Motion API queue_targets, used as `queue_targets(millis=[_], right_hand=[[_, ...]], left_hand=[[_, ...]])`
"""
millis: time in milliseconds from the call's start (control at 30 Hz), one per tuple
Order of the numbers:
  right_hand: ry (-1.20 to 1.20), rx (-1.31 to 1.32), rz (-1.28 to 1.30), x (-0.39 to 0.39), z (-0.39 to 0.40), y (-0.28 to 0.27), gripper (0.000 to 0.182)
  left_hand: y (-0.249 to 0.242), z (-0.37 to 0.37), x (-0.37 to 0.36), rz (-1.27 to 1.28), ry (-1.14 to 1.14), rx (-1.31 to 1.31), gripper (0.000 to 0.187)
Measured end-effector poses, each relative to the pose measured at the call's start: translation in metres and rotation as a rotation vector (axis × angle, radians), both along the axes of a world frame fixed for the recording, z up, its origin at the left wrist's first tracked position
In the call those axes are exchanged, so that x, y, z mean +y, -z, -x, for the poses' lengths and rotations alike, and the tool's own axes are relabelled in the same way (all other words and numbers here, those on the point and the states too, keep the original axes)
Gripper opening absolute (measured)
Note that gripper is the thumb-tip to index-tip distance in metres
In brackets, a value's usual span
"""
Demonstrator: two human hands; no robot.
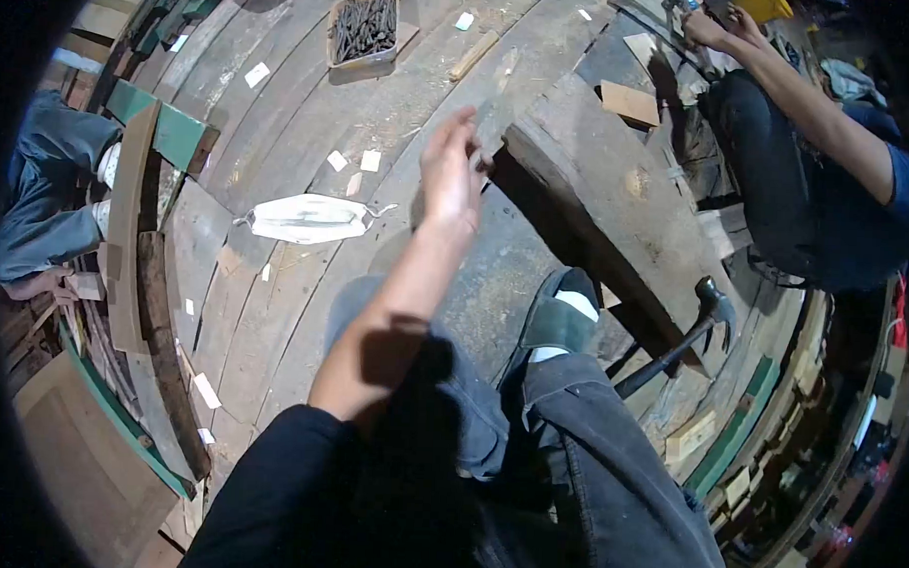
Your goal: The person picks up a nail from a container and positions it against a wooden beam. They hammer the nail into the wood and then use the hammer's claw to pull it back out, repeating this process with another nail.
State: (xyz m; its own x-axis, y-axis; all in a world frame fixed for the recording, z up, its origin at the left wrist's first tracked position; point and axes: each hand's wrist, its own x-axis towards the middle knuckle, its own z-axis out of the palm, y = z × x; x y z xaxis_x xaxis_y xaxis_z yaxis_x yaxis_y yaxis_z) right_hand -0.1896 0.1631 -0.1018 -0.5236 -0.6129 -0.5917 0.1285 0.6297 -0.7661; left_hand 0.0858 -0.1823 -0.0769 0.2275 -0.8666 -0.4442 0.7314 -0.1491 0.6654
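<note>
My left hand [450, 174] reaches forward over the plank floor with its fingers stretched out and nothing in them. Just right of it is the near corner of a thick raised wooden block [618, 190]. A claw hammer [685, 337] leans on the block's near end, its dark handle pointing toward my knee. On the floor left of my hand lies a white face mask [310, 219] with ear loops. Small pale wood chips [371, 161] lie between the mask and my hand. My right hand is outside the picture.
A box of nails [365, 31] stands farther off. At the upper right a person's hand [702, 30] is near a metal tool. Another person's legs [57, 190] show at the left, beside upright boards [131, 233]. Green-edged timber [735, 429] runs along the right.
</note>
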Motion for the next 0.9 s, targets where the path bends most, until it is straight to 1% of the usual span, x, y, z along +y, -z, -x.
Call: queue_targets(millis=[33, 67, 100, 133, 200, 233, 333, 433, 467, 500, 533, 567, 600, 633, 667, 733, 767, 833, 867, 900], right_hand=[[-0.004, -0.001, -0.001, 0.001, -0.001, -0.001, 0.042], [-0.007, 0.006, -0.002, 0.002, -0.002, -0.003, 0.042], [-0.005, 0.007, 0.003, 0.002, -0.003, -0.005, 0.042], [-0.002, 0.009, 0.004, 0.001, -0.004, -0.008, 0.042], [-0.002, 0.009, 0.002, 0.003, -0.007, -0.01, 0.042], [-0.004, 0.007, 0.004, 0.003, -0.008, -0.012, 0.043], [-0.013, 0.002, 0.023, 0.003, -0.013, -0.018, 0.043], [-0.045, -0.021, 0.073, -0.002, -0.017, -0.021, 0.043], [-0.063, -0.035, 0.092, -0.005, -0.018, -0.021, 0.043], [-0.082, -0.055, 0.111, -0.01, -0.017, -0.02, 0.043], [-0.098, -0.077, 0.125, -0.012, -0.015, -0.019, 0.043], [-0.109, -0.106, 0.143, -0.017, -0.012, -0.017, 0.044], [-0.123, -0.13, 0.146, -0.021, -0.007, -0.013, 0.044], [-0.174, -0.102, 0.148, -0.027, 0.003, -0.013, 0.041], [-0.066, -0.255, 0.127, -0.033, 0.004, -0.014, 0.042], [-0.105, -0.307, 0.105, -0.044, 0.004, -0.03, 0.039], [-0.142, -0.289, 0.113, -0.046, 0.006, -0.025, 0.038], [-0.2, -0.241, 0.122, -0.04, 0.013, -0.009, 0.035], [-0.259, -0.259, 0.049, -0.037, 0.021, -0.006, 0.03], [-0.248, -0.208, 0.048, -0.032, 0.023, 0.001, 0.029]], left_hand=[[0.005, 0.017, 0.021, -0.038, 0.051, 0.173, 0.029], [0.01, 0.032, 0.037, -0.119, 0.099, 0.218, 0.028], [0.01, 0.042, 0.052, -0.154, 0.169, 0.214, 0.028], [0.016, 0.051, 0.061, -0.128, 0.234, 0.203, 0.025], [0.024, 0.062, 0.07, -0.198, 0.361, 0.224, 0.023], [0.024, 0.065, 0.068, -0.201, 0.403, 0.316, 0.02], [0.019, 0.073, 0.061, -0.078, 0.502, 0.413, 0.021], [0.012, 0.072, 0.055, -0.044, 0.534, 0.35, 0.021], [0.019, 0.069, 0.054, 0.026, 0.58, 0.406, 0.023], [0.016, 0.068, 0.054, -0.03, 0.556, 0.4, 0.027], [0.012, 0.066, 0.053, -0.021, 0.57, 0.367, 0.029], [0.008, 0.066, 0.052, -0.019, 0.579, 0.368, 0.028], [0.014, 0.064, 0.051, -0.008, 0.572, 0.435, 0.028], [0.014, 0.066, 0.05, -0.016, 0.565, 0.411, 0.028], [0.017, 0.065, 0.048, 0.017, 0.579, 0.456, 0.028], [0.023, 0.064, 0.048, 0.015, 0.588, 0.46, 0.028], [0.025, 0.063, 0.047, 0.026, 0.603, 0.491, 0.028], [0.023, 0.065, 0.047, -0.021, 0.581, 0.446, 0.027], [0.024, 0.066, 0.045, -0.032, 0.565, 0.41, 0.026], [0.047, 0.062, 0.039, 0.034, 0.608, 0.456, 0.027]])
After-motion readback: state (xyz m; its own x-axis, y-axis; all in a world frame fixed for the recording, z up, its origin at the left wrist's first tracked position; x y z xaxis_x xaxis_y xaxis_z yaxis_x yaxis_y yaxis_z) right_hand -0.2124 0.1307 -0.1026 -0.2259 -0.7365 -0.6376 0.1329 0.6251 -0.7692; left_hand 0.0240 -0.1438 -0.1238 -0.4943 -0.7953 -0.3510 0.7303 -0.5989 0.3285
